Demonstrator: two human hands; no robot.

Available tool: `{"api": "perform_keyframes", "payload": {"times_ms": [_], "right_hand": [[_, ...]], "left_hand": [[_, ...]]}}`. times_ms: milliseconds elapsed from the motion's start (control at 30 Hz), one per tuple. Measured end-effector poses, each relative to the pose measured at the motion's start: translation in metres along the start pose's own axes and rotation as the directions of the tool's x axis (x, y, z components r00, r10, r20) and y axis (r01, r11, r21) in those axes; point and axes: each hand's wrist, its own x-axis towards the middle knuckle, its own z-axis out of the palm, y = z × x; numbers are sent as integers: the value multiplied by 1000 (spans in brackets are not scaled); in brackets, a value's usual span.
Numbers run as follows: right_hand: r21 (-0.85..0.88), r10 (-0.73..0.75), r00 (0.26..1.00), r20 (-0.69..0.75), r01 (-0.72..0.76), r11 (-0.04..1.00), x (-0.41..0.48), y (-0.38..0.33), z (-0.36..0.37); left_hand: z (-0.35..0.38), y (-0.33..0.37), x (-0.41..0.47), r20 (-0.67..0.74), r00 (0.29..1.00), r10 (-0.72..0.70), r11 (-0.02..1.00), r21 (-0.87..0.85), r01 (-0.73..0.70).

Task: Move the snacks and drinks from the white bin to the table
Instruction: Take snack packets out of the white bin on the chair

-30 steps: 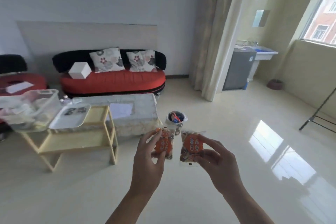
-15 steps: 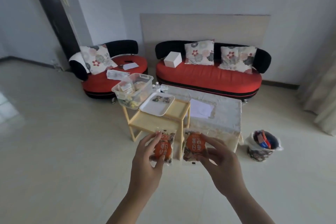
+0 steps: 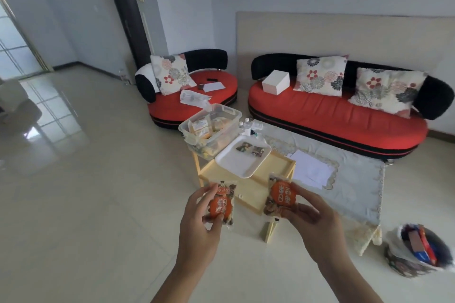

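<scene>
- A snack packet (image 3: 222,204) with a round orange label is pinched by the left hand (image 3: 199,226), with the thumb on its face and the fingers curled behind it.
- A second snack packet (image 3: 280,198) of the same kind is gripped by the right hand (image 3: 317,226) at its right edge and lower corner.
- Both packets are held in the air, apart from each other, in front of the near edge of the light wooden tabletop (image 3: 251,189).
- The white bin (image 3: 184,130), translucent-walled, is seen at the far left corner of the tabletop. It is filled with packets, mostly pale yellow and white; single items cannot be told apart.
- A white tray (image 3: 236,165) is laid on the tabletop just beside the bin, and two small dark packets (image 3: 250,149) are seen at its far end.
- A few small bottles (image 3: 243,124) with white caps are stood just behind the bin.
- A basket (image 3: 394,256) lined with a plastic bag is set on the floor at the right, with red and blue wrappers in it.
</scene>
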Motion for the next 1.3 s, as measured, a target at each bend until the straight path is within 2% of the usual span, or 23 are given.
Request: {"api": "perform_keyframes", "payload": {"times_ms": [233, 500, 867, 1100, 1300], "right_hand": [[-91, 15, 1000, -9, -16, 996, 84, 25, 49], [-145, 61, 988, -140, -81, 986, 174, 45, 118], [-164, 110, 954, -279, -160, 973, 263, 75, 174], [-114, 216, 930, -299, -260, 959, 339, 134, 181], [-152, 261, 925, -276, -310, 938, 414, 189, 174]], "left_hand": [[17, -69, 90, 29, 1000, -9, 996, -87, 12], [22, -156, 211, 210, 977, -21, 982, -180, 59], [49, -220, 352, 427, 904, -18, 986, -145, 88], [104, -266, 403, 489, 869, -78, 990, -66, 127], [155, -302, 451, 537, 825, -175, 984, 58, 171]]}}
